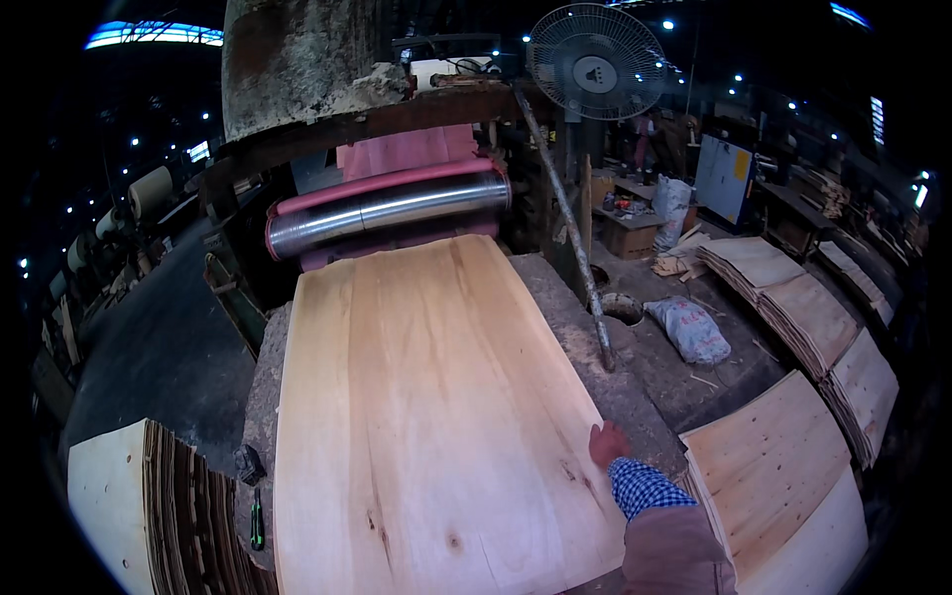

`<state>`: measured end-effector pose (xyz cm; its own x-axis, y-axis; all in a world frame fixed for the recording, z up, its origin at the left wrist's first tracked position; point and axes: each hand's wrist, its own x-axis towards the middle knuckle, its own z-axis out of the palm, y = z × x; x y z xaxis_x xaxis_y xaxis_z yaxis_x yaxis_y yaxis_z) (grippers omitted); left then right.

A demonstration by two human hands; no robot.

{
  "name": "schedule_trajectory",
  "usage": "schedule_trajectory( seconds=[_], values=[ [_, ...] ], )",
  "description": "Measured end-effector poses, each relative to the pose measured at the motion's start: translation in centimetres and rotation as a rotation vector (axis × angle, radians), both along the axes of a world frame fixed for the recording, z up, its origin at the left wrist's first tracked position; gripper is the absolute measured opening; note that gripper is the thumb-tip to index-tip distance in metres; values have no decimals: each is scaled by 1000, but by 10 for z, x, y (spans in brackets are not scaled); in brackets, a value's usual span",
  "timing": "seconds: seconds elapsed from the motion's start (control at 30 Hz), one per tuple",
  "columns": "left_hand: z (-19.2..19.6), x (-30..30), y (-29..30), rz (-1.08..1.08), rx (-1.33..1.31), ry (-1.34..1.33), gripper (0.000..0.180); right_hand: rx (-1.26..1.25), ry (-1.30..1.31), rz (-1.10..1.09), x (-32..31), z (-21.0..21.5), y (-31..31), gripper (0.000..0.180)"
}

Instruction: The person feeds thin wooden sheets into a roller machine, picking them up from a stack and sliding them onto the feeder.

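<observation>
A wide, pale wood veneer sheet with brown knots and streaks lies lengthwise before me. Its far end reaches the roller machine, close under a shiny metal roller with a pink-coated roller above it. My right hand, at the end of a checked blue cuff and brown sleeve, is closed on the sheet's right edge; its fingertips are partly hidden. My left hand is out of view.
Veneer stacks stand at the right, another stack at the lower left. A green-handled cutter lies left of the sheet. A metal pole leans by the machine under a fan. A white sack sits on the floor.
</observation>
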<state>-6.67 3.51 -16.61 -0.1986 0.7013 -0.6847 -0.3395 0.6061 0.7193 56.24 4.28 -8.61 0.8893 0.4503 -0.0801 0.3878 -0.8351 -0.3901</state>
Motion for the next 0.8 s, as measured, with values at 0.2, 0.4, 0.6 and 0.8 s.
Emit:
schedule_trajectory(
  seconds=[0.2, 0.4, 0.6, 0.8],
  values=[
    [11, 6, -1, 2, 21, -44, 23, 38, -1, -9, 7, -15, 0, 47],
    [14, 7, -1, 13, 16, -45, 22, 17, 12, -6, 2, -4, 1, 47],
    [19, 12, 0, 45, 5, -18, 27, 1, 25, -18, 0, 1, 0, 47],
    [21, 15, 0, 58, 15, -27, 32, 7, 11, -12, 2, -3, 0, 47]
  ],
)
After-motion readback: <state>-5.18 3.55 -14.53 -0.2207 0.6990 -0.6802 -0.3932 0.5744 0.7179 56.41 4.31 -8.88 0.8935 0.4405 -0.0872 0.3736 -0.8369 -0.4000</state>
